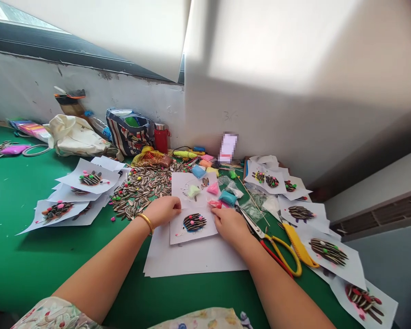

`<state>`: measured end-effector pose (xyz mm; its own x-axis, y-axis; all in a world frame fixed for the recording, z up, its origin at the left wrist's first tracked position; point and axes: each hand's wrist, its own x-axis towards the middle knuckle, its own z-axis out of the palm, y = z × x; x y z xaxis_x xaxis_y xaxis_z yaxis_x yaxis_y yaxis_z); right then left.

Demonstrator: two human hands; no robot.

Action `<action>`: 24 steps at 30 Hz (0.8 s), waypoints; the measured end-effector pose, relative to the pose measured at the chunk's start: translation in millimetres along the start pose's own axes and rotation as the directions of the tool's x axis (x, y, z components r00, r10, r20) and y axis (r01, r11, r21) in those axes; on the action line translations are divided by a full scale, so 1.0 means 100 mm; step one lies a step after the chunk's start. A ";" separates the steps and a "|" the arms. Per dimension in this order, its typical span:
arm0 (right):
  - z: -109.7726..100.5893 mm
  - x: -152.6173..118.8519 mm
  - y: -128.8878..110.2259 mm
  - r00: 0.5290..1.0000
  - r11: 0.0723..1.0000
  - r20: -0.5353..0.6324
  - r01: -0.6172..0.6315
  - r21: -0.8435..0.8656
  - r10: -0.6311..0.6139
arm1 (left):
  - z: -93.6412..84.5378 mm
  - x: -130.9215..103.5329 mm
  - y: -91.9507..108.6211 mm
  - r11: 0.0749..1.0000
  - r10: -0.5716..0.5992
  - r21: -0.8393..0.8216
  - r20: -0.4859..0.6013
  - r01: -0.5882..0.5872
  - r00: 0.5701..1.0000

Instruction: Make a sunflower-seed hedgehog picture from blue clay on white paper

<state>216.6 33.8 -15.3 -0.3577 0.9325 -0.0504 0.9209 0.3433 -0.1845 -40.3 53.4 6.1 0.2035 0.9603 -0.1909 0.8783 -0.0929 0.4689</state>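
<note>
A small white paper sheet (178,235) bears a hedgehog shape (194,222) of striped sunflower seeds with pink dots and a blue edge. My left hand (162,211), with a gold bangle on its wrist, pinches the sheet's upper left corner. At the right edge, my right hand (231,227) holds the same sheet between thumb and fingers. Beneath lie larger blank white sheets (195,265). Just beyond is another paper (178,183) with soft clay lumps on and beside it: pale green (193,191), pink (213,188) and a teal packet (228,198).
Loose sunflower seeds (140,192) spread left of the sheets. Yellow-handled scissors (277,246) and a yellow cutter (299,246) lie by my right forearm. Seed-decorated papers are stacked left (63,212) and right (329,251). A red bottle (161,138) and bags (77,137) line the wall.
</note>
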 end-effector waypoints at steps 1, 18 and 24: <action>0.00 0.00 0.00 1.000 1.000 0.001 0.004 0.005 -0.004 | -0.02 -0.01 -0.01 1.000 -0.007 0.008 0.025 0.006 1.000; 0.07 -0.01 0.04 0.998 0.995 -0.065 0.030 0.096 -0.024 | 0.01 -0.52 -0.49 0.818 -0.133 -0.530 0.200 0.221 0.971; 0.06 -0.03 0.04 0.996 0.993 -0.068 0.064 0.095 -0.058 | -0.12 -0.84 -0.58 0.683 -0.175 -0.694 0.145 0.226 0.974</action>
<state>220.5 31.3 -21.9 -0.3990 0.9166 0.0270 0.8772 0.3901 -0.2797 -113.9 -18.7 5.3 0.1073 0.9133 -0.3929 0.3460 0.3362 0.8759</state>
